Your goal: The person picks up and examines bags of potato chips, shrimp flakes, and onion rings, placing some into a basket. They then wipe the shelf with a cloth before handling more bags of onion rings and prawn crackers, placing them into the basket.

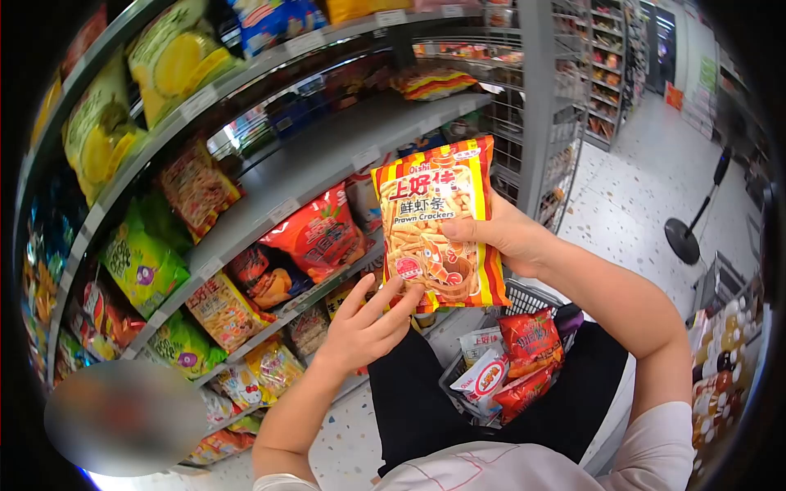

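A yellow, red-striped bag of prawn crackers (426, 241) is held up in front of me, its printed front facing me. My right hand (508, 237) grips its right edge, with the thumb across the front. My left hand (372, 327) is at the lower left corner, fingers spread and some fingertips against the bag's front. Below, between my legs, stands a dark shopping basket (524, 296) with several snack bags inside. Among them are a red bag (532, 344) and a white bag (483, 376).
Shelves (270, 204) of snack bags curve along the left. A similar prawn cracker bag (221, 311) sits on a lower one. To the right are a round-based black stand (682, 241) on speckled floor and bottles (720, 368). A blurred patch (123, 417) covers the lower left.
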The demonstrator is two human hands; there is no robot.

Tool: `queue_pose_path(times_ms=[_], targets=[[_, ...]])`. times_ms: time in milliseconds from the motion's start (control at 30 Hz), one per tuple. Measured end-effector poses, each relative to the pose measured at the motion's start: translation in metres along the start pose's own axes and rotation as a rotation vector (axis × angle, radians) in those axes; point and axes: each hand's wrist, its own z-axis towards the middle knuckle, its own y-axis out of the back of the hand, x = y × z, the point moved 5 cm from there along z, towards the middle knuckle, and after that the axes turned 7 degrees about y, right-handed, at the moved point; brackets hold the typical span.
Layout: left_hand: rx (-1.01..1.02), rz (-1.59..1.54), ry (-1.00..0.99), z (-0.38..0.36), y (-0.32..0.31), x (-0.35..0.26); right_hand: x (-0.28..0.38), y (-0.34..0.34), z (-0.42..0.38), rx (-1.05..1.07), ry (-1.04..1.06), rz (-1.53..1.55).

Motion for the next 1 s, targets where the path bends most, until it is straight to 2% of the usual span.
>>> queue_pose_path(times_ms=[167, 267, 433, 533, 633, 733, 767, 833, 900, 967, 1000], targets=[[-0.006, 0.115, 0.101, -0.024, 0.023, 0.03, -0.007, -0.032, 0.038, 0.067, -0.008, 0.018], [-0.108, 0.103, 0.365, -0.049, 0.035, 0.045, -0.005, -0.053, 0.058, 0.13, 0.025, 0.006], [-0.19, -0.07, 0.583, -0.099, 0.028, 0.042, 0.004, -0.094, 0.119, 0.25, 0.073, -0.014], [-0.035, -0.343, 0.622, -0.122, -0.014, 0.014, 0.002, -0.125, 0.167, 0.257, 0.004, 0.003], [0.091, -0.477, 0.697, -0.15, -0.064, -0.026, -0.008, -0.163, 0.211, 0.361, 0.04, 0.032], [0.188, -0.644, 0.769, -0.168, -0.105, -0.067, -0.025, -0.196, 0.25, 0.368, 0.039, 0.036], [0.303, -0.601, 0.756, -0.165, -0.106, -0.077, -0.031, -0.208, 0.263, 0.426, 0.042, 0.079], [0.287, -0.621, 0.671, -0.163, -0.107, -0.083, -0.043, -0.227, 0.284, 0.453, 0.081, 0.096], [0.267, -0.654, 0.713, -0.165, -0.111, -0.076, -0.056, -0.239, 0.297, 0.452, 0.092, 0.106], [0.241, -0.707, 0.767, -0.167, -0.115, -0.068, -0.066, -0.256, 0.3, 0.568, 0.036, 0.03], [0.24, -0.708, 0.773, -0.167, -0.115, -0.068, -0.072, -0.264, 0.305, 0.608, 0.072, 0.001]])
